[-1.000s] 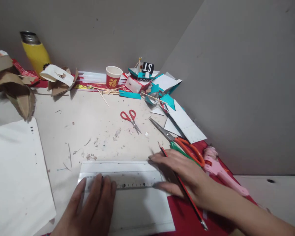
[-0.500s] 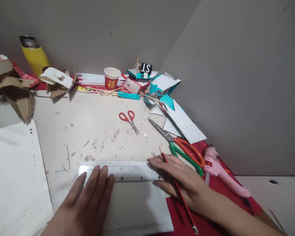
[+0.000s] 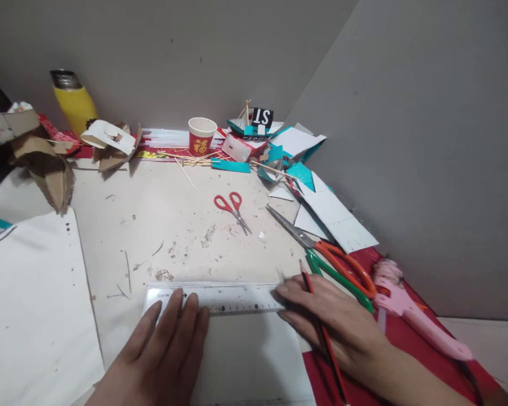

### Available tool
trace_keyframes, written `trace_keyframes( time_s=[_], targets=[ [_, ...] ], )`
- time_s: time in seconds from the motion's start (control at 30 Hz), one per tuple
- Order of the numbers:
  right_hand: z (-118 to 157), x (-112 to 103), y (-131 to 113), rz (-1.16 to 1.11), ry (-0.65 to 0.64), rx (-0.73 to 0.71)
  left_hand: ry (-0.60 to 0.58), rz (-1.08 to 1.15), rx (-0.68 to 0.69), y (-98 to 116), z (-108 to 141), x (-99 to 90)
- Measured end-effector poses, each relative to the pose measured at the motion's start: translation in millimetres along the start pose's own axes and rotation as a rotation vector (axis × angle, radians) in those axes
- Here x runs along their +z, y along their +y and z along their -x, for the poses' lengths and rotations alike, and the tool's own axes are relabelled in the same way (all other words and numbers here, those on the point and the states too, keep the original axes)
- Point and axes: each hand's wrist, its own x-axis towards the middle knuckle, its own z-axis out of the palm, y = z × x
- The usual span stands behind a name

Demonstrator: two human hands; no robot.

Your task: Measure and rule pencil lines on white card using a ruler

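A clear ruler [image 3: 241, 300] lies across the upper part of a white sheet [image 3: 249, 355] in front of me. My left hand [image 3: 165, 344] rests on the ruler's left part, its fingers stretched out flat. At the other end, the fingertips and thumb of my right hand [image 3: 325, 316] touch the ruler. A red and black pencil [image 3: 324, 332] is tucked between that hand's fingers, its point tilted up and away from the sheet. Just beyond the right hand lie large scissors [image 3: 311, 242] with one orange and one green handle.
Small red-handled scissors [image 3: 233, 211] lie farther back. A pink glue gun [image 3: 423, 318] is at right. Behind are a red paper cup [image 3: 202, 141], thin sticks, card scraps [image 3: 338, 217], a yellow bottle [image 3: 74, 107] and cut brown cardboard [image 3: 51, 169]. Another white sheet [image 3: 38, 310] lies left.
The view has turned slightly left, so everything appears farther right. My right hand, with the pencil, has slid a little right along the ruler. My left hand keeps its place.
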Motion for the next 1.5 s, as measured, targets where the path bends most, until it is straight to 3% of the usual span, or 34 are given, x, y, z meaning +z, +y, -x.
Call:
trace_keyframes(
  time_s=[0.6,1.0,1.5],
  targets=[
    [4.2,1.0,8.7,0.099,-0.031,-0.044,0.102,-0.051,-0.061,13.2,-0.8,14.8],
    [1.2,3.4,4.3,-0.022,0.011,-0.023,0.027,0.026,-0.037,6.4,0.1,6.1],
    [-1.3,3.3,-0.7,-0.074,0.01,-0.004,0.015,0.068,-0.006,4.2,5.3,11.9]
  ],
)
